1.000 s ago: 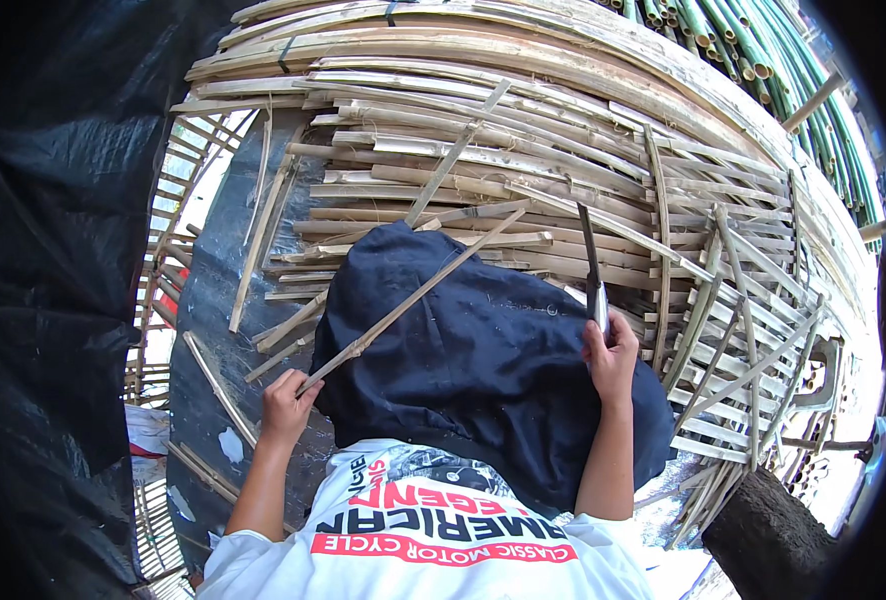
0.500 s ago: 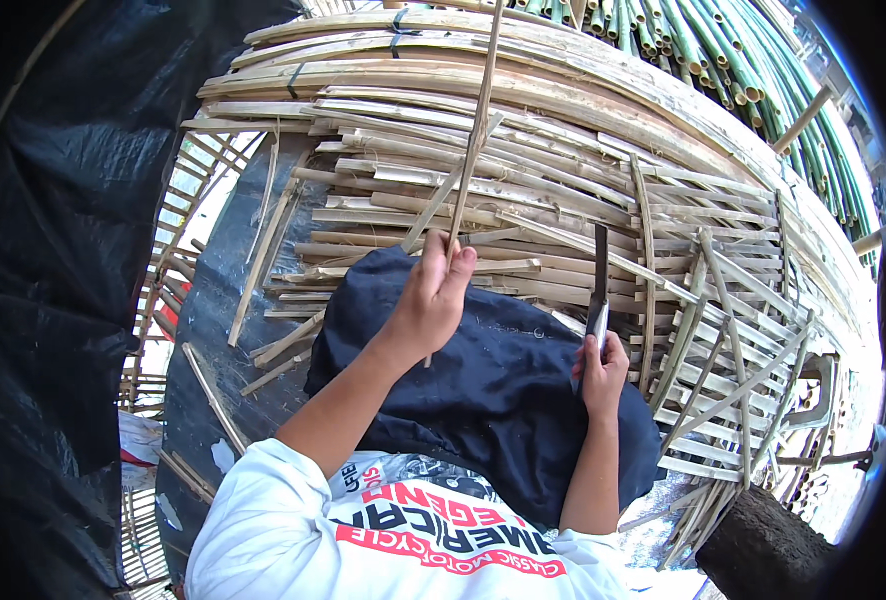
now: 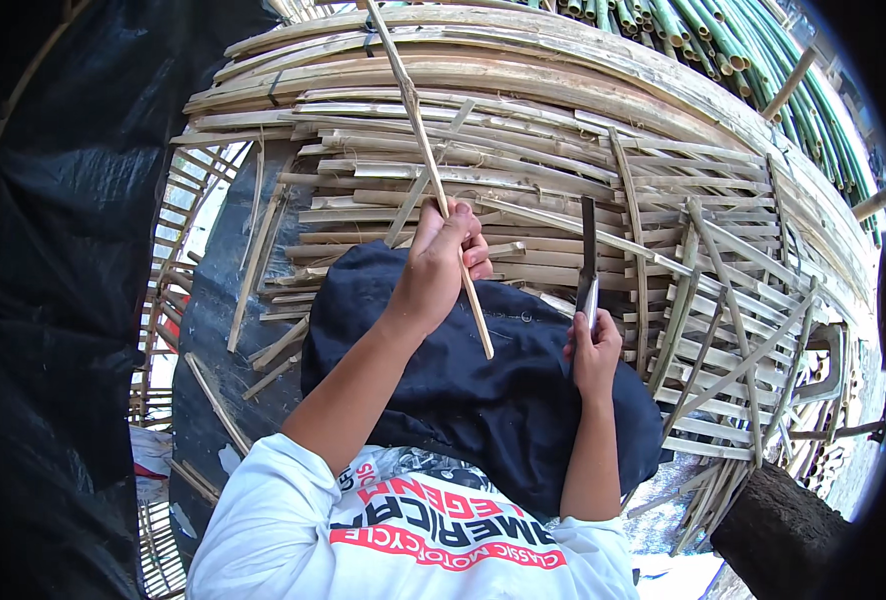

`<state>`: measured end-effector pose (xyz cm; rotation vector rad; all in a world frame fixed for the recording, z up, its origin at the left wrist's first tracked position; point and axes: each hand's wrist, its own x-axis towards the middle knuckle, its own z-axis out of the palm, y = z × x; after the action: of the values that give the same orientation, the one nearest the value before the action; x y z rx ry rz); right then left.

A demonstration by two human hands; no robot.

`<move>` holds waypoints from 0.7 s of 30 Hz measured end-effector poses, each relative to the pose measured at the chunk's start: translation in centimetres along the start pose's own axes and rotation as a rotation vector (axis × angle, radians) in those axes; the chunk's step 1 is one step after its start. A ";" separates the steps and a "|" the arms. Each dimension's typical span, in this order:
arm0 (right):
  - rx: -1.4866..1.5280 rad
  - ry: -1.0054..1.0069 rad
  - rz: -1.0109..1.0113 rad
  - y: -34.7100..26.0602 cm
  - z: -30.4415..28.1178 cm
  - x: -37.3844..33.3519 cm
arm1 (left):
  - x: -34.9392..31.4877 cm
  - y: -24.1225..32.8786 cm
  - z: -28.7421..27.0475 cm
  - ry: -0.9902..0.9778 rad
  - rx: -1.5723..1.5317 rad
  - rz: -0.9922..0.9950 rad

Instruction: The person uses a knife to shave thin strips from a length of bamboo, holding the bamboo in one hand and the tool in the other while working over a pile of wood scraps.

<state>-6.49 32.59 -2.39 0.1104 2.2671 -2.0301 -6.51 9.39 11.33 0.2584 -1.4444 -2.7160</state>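
My left hand is closed round a long bamboo strip near its lower part. The strip slants from the upper left down to a free end above the dark cloth on my lap. In my right hand is a knife, its dark, straight blade pointing up and away from me. Blade and strip are apart. Part of the knife's handle is hidden by my fingers.
Split bamboo slats lie stacked ahead of me, with longer bundles behind. Green bamboo poles are piled at the far right. A slatted bamboo panel stands right, near a dark log. Black sheeting hangs left.
My left hand has turned, and the strip's upper end has swung left while its lower end has moved right. The knife has shifted slightly left and up, still in my right hand.
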 end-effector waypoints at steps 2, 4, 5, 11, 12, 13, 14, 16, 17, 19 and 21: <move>-0.001 -0.003 -0.003 0.2 0.0 0.0 | 0.0 0.0 0.2 0.015 0.017 0.024; 0.021 0.008 0.006 0.1 0.0 0.0 | 0.1 0.0 0.1 0.011 0.014 0.035; 0.019 0.009 0.005 0.1 -0.1 0.0 | 0.2 0.0 0.1 0.008 0.014 0.046; -0.026 -0.010 -0.014 -0.4 0.0 -0.2 | 0.0 -0.2 0.4 0.006 -0.041 0.165; 0.089 -0.051 0.057 -0.9 0.4 -0.6 | -0.1 -0.5 0.3 0.005 -0.045 0.167; 0.203 -0.089 0.129 -1.5 0.8 -1.1 | 0.0 -0.9 0.2 -0.003 -0.103 0.227; 0.259 -0.101 0.179 -2.3 1.5 -1.9 | 0.1 -1.3 0.2 -0.011 -0.162 0.287; 0.540 -0.176 0.208 -4.0 3.4 -3.7 | -0.3 -1.6 0.3 0.001 -0.166 0.325; 0.616 -0.192 0.176 -4.6 4.2 -4.3 | -0.3 -2.1 0.1 -0.002 -0.203 0.404; 0.716 -0.217 0.160 -5.3 5.2 -4.7 | -0.8 -2.5 -0.5 -0.038 -0.230 0.505; 0.710 -0.163 0.168 -6.0 5.9 -4.8 | -1.5 -3.0 -0.5 -0.025 -0.251 0.509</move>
<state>-2.35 26.08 3.50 0.1687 1.3087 -2.5240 -4.86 10.88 8.79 -0.1401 -0.9832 -2.4384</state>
